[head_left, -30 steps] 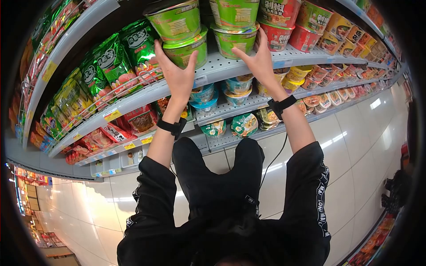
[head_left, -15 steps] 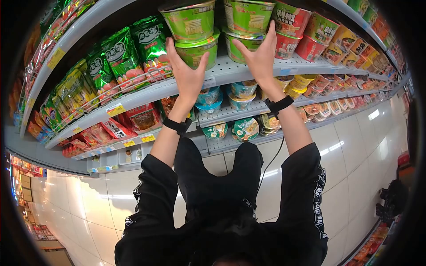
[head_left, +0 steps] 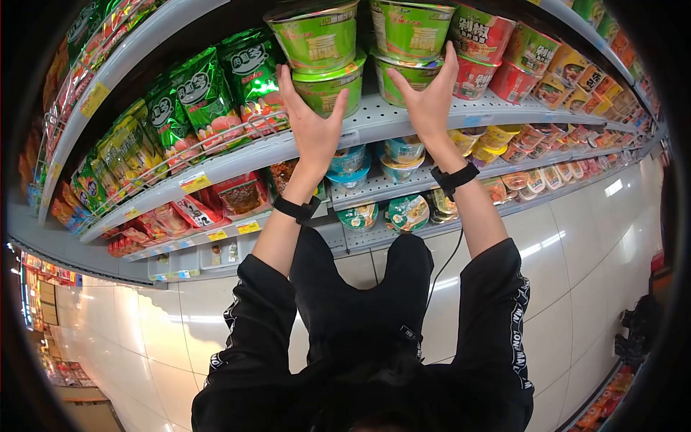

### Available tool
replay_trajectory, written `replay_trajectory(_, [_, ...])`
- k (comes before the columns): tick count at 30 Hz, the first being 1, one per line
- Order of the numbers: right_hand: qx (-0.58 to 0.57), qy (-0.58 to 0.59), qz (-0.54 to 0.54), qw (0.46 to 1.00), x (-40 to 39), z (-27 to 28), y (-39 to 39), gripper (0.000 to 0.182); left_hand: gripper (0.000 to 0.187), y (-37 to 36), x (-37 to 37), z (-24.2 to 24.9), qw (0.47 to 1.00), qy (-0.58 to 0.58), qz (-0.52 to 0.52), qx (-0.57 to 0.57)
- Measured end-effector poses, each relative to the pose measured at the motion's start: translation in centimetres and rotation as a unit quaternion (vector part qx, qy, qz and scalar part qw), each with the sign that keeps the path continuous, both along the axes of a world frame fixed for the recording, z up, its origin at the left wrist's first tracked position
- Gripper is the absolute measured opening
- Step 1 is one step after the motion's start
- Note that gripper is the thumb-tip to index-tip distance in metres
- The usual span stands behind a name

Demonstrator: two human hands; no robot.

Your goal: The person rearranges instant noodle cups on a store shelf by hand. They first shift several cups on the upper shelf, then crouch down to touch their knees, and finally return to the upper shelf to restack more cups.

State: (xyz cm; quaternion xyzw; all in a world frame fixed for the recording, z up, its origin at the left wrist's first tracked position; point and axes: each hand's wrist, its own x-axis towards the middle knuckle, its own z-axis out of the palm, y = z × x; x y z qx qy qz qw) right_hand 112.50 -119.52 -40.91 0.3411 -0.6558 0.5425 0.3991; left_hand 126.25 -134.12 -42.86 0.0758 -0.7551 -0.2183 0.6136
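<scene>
Two stacks of green instant noodle bowls stand side by side on the upper shelf. My left hand [head_left: 314,128] is open at the left stack, thumb spread in front of its lower bowl [head_left: 330,88] and fingers along that bowl's left side. The upper bowl [head_left: 318,39] sits above the fingertips. At the right stack, my right hand [head_left: 432,108] is also open, its thumb before the lower bowl [head_left: 403,78] and its fingers reaching up the right side, near the upper bowl [head_left: 412,30]. Both wrists wear black bands. The palms face each other across the gap between the stacks.
Green snack bags [head_left: 205,97] stand behind a wire rail [head_left: 234,133] to the left. Red noodle bowls [head_left: 473,78] adjoin the right stack. A lower shelf [head_left: 374,189] holds blue and yellow cups. Below lies the tiled floor [head_left: 561,288]; a black cable [head_left: 440,277] hangs by the right knee.
The view has shifted slightly, so shelves, bowls and hands all appear a little lower and farther right. Both hands keep nearly the same spread pose beside the bowls.
</scene>
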Motion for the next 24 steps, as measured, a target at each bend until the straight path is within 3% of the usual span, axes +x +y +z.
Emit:
replay_trajectory(9, [0.021, -0.128, 0.063, 0.989, -0.1, -3.8, 1.9, 0.107, 0.108, 0.0, -0.2, -0.1, 1.000, -0.004, 0.006, -0.025])
replay_trajectory(14, [0.083, -0.138, 0.059, 0.985, 0.2, -2.5, 2.3, 0.105, 0.110, 0.4, -0.1, 0.3, 1.000, -0.014, -0.007, -0.011])
replay_trajectory(16, [0.084, -0.105, 0.030, 0.991, 0.0, -2.8, 2.3, 0.095, 0.109, 0.2, -0.1, 0.2, 1.000, -0.015, 0.002, -0.009])
replay_trajectory(24, [0.115, -0.134, 0.045, 0.983, -0.4, -2.5, 3.2, 0.098, 0.106, 0.2, 0.0, 0.2, 0.999, -0.028, -0.029, 0.014])
